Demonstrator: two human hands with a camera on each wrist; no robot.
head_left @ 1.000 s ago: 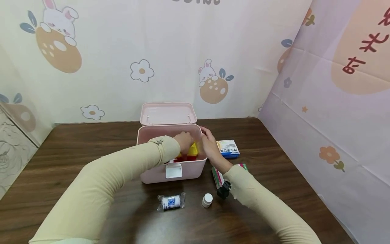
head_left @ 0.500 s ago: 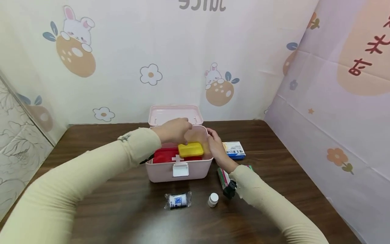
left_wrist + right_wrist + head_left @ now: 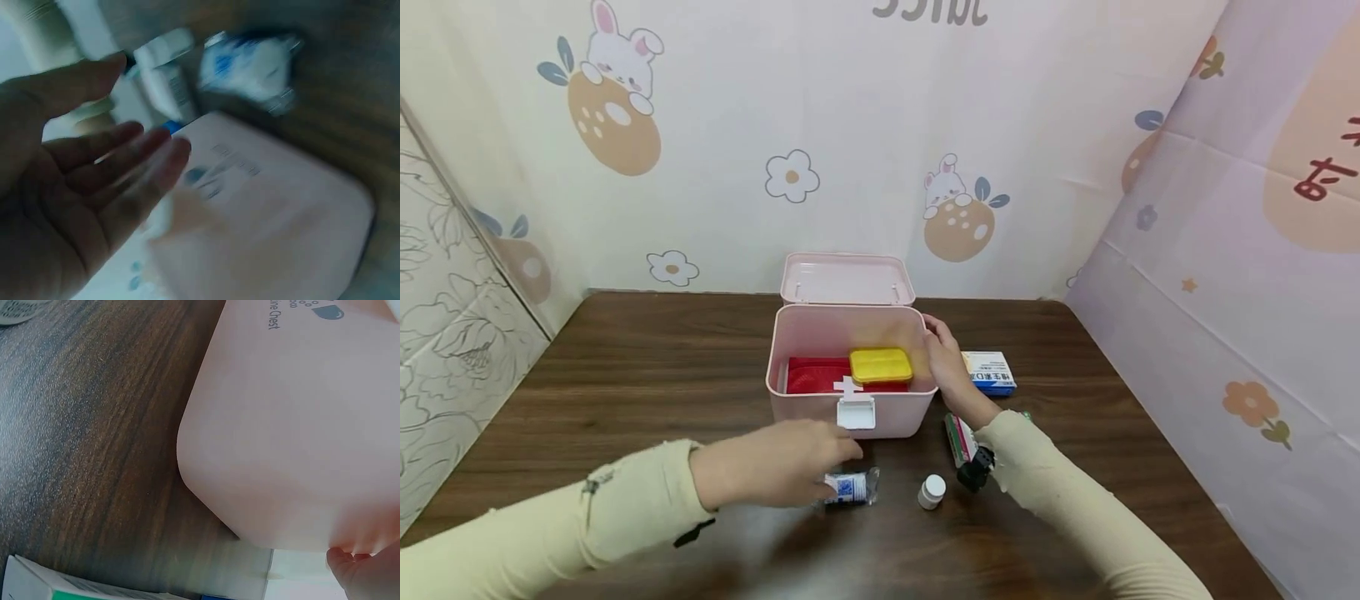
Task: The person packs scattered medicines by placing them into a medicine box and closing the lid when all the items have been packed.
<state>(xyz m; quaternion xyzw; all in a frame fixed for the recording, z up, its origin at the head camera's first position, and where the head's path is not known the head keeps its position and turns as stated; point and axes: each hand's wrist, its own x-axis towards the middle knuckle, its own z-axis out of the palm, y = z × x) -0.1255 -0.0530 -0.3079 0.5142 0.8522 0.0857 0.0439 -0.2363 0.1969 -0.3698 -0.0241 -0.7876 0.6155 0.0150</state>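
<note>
My left hand [image 3: 782, 462] hovers in front of the pink medicine chest [image 3: 805, 421], fingers loosely extended and nothing held. Beneath its fingertips lies a plastic-wrapped roll [image 3: 850, 489] with a blue-and-white label, partly covered by the hand in the head view. In the left wrist view the thumb stands apart from the fingers. My right hand [image 3: 951, 367] rests against the chest's right wall; fingertips [image 3: 340, 559] touch it in the right wrist view. Inside the chest, a yellow case [image 3: 880, 365] sits on a red pouch [image 3: 816, 377] with a white cross.
The chest's lid [image 3: 847, 279] is tipped back. A small white bottle [image 3: 932, 492] stands right of the wrapped roll. Beside the right arm lie a green-and-white box [image 3: 958, 439] and a blue-and-white box [image 3: 990, 372]. A patterned cloth [image 3: 850, 167] hangs behind the table.
My left hand has come out of the chest, leaving the yellow case inside, and moved forward and down to the wrapped roll. The right hand stays at the chest's side.
</note>
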